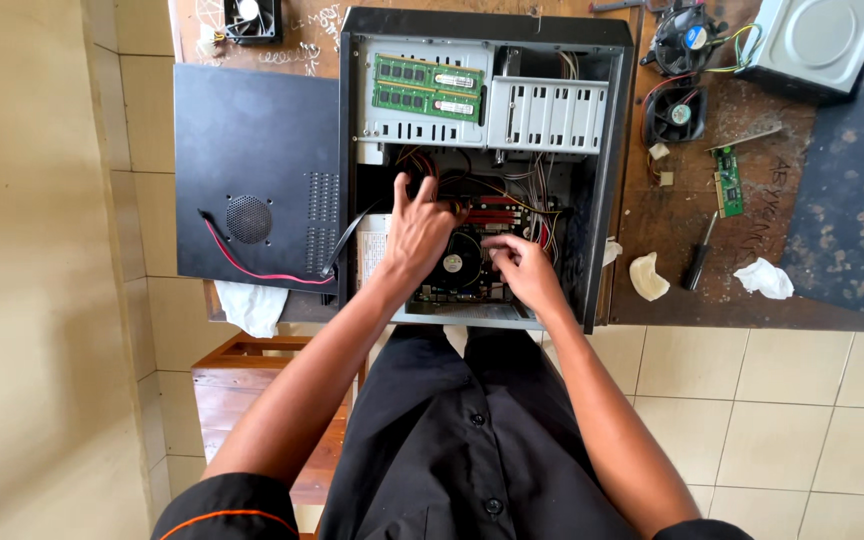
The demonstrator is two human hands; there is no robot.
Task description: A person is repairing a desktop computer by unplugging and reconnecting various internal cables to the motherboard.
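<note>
- my left hand (417,232) spreads open, bracing on the round black cooler fan (459,262) inside the open black metal computer case (612,150) at the desk's near edge.
- my right hand (524,268) pinches at the fan's side, fingertips curled; what they grip, i cannot tell.

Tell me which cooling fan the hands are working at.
The fan inside the open case, between both hands; the other three lie loose on the table.

Looks like a small computer repair workshop. There's a scuffed wooden bench (672,215) with scribbles on it, an opened PC case (607,180), loose cooling fans (674,113), an optical drive (817,40), a spare expansion card (728,182) and a screwdriver (698,255) lying around, plus tiled walls (752,400).
</note>
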